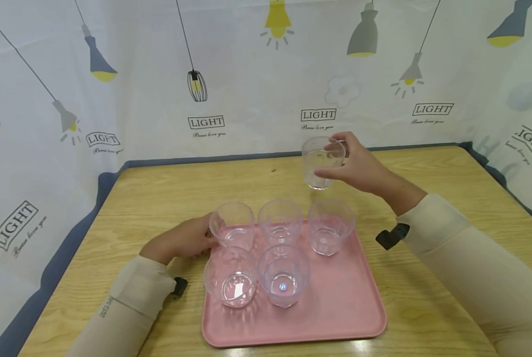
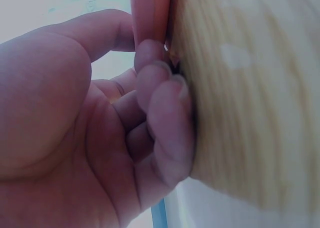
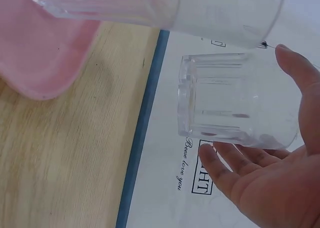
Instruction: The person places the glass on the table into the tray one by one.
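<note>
My right hand (image 1: 361, 166) holds a clear plastic cup (image 1: 315, 161) upright above the far part of the table, behind the tray. In the right wrist view its thumb and fingers lie on either side of that cup (image 3: 220, 98). A pink tray (image 1: 337, 307) bears several more clear cups, all upright: three in the back row and two in front. My left hand (image 1: 192, 238) grips the tray's left edge near the back left cup (image 1: 233, 225). From the left wrist, curled fingers (image 2: 170, 113) show at the tray's rim (image 2: 150, 13), close to the tabletop.
The wooden table (image 1: 167, 193) ends at the back against a white cloth (image 1: 257, 99) printed with lamps, which also hangs along both sides. On the tray, the back right cup (image 1: 331, 228) stands closest to the raised cup. A dark strap (image 1: 392, 236) sits at the right cuff.
</note>
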Action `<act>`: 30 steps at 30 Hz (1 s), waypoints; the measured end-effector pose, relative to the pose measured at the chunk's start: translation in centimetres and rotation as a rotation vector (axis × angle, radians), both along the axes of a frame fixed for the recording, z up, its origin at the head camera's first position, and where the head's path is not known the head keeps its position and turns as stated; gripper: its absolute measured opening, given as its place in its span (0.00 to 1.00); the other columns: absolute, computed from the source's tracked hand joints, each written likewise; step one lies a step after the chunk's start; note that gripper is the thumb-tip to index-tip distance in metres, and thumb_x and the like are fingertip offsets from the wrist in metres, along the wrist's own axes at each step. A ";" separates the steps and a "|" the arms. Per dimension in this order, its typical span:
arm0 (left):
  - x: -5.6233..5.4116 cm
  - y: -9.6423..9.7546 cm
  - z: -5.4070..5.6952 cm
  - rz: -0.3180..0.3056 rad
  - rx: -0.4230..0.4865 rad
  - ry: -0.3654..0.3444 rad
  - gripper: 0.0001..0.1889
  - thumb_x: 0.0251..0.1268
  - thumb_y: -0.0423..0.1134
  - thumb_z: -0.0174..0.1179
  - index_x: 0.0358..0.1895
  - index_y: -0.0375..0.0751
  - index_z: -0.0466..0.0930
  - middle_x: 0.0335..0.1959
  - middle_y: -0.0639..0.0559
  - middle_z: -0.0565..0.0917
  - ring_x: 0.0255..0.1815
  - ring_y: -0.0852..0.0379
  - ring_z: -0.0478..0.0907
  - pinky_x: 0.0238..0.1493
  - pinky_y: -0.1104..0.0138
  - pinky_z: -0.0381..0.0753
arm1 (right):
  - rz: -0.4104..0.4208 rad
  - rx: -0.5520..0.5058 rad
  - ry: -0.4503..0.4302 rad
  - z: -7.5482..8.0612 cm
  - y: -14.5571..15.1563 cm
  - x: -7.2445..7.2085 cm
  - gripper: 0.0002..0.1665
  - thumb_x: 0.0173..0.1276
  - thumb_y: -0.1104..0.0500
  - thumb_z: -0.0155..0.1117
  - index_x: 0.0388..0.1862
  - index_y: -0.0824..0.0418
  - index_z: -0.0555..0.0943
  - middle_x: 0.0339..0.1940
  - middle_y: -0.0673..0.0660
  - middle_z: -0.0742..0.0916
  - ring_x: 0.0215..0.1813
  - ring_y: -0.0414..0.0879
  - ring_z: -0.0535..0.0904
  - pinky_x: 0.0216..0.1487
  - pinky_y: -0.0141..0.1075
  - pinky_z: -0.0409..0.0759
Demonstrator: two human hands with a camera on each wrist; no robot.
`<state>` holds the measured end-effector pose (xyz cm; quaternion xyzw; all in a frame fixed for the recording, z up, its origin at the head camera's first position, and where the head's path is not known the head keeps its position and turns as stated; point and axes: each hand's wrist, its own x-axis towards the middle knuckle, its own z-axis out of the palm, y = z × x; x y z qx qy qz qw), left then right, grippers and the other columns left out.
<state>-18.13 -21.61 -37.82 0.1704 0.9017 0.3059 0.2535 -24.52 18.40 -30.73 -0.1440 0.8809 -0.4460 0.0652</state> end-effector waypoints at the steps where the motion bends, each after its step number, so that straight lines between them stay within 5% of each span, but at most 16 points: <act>1: 0.0 0.0 0.0 0.001 0.001 -0.001 0.19 0.76 0.42 0.55 0.64 0.44 0.66 0.23 0.51 0.74 0.17 0.57 0.71 0.20 0.66 0.74 | -0.003 -0.012 -0.001 0.0 0.2 0.2 0.59 0.60 0.42 0.75 0.77 0.59 0.50 0.73 0.57 0.72 0.70 0.54 0.72 0.69 0.54 0.70; 7: 0.0 0.0 -0.1 0.002 0.004 0.009 0.19 0.75 0.41 0.55 0.63 0.42 0.66 0.24 0.50 0.74 0.17 0.57 0.71 0.20 0.66 0.75 | -0.046 -0.053 0.025 0.4 1.0 1.6 0.57 0.61 0.45 0.75 0.77 0.60 0.50 0.72 0.55 0.74 0.74 0.50 0.67 0.71 0.52 0.67; 17: -0.1 0.1 -0.1 0.007 0.012 0.001 0.20 0.76 0.42 0.55 0.65 0.44 0.66 0.25 0.51 0.75 0.16 0.58 0.70 0.19 0.68 0.73 | -0.137 -0.083 0.126 1.5 2.5 4.4 0.51 0.62 0.50 0.75 0.74 0.54 0.54 0.68 0.52 0.77 0.67 0.44 0.72 0.52 0.27 0.71; 30: 0.0 0.2 0.1 0.011 0.007 0.011 0.21 0.75 0.44 0.56 0.65 0.44 0.66 0.25 0.50 0.75 0.18 0.57 0.71 0.22 0.65 0.75 | -0.124 -0.230 0.237 2.7 3.9 7.8 0.45 0.61 0.67 0.73 0.70 0.49 0.59 0.60 0.44 0.79 0.58 0.35 0.76 0.48 0.21 0.77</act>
